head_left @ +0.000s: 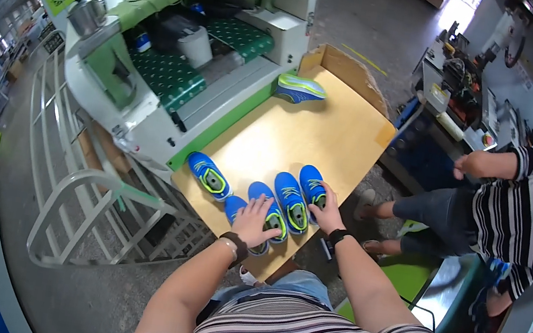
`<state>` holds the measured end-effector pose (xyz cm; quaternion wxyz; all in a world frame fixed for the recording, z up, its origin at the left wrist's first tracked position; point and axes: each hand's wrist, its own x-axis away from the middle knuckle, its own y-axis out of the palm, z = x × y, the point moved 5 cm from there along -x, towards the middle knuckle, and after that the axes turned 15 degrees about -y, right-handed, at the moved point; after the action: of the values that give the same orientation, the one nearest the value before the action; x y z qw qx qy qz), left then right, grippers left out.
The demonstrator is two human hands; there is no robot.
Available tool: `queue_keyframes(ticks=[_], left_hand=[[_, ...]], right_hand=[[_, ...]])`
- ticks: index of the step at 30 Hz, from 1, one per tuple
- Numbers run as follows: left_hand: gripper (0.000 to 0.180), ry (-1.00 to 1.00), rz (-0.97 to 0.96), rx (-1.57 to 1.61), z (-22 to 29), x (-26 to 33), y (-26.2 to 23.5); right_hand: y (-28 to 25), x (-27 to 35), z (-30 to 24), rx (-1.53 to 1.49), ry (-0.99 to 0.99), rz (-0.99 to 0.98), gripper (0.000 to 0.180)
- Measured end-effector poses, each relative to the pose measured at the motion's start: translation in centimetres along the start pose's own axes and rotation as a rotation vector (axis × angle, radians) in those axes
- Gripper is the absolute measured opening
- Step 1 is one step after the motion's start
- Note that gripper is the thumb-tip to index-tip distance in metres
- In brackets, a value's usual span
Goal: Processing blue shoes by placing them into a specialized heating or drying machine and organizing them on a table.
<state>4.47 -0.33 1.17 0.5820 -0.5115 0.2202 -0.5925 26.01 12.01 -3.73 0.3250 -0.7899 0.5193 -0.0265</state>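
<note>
Flat sheet of tan cardboard (299,137) as work surface, laid beside a white and green machine (180,48), far edge folded up into a low wall. At the near edge, four blue shoes with lime insoles (275,203) close together, side by side, one more blue shoe (208,175) a little apart to the left. Near the far corner, another shoe (300,89) on its side, pale green sole visible.
</note>
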Motion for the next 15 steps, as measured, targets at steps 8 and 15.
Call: queue_keyframes(ticks=[8, 15], left_hand=[[0.065, -0.158, -0.307, 0.489, -0.6, -7.1, -2.6], [0.067, -0.041, 0.092, 0.193, 5.0, -23.0, -8.3]], right_hand=[[-1.0, 0.6, -0.7, 0.035, 0.036, 0.011, 0.074], [-1.2, 0.3, -1.2, -0.001, 0.062, -0.061, 0.072]])
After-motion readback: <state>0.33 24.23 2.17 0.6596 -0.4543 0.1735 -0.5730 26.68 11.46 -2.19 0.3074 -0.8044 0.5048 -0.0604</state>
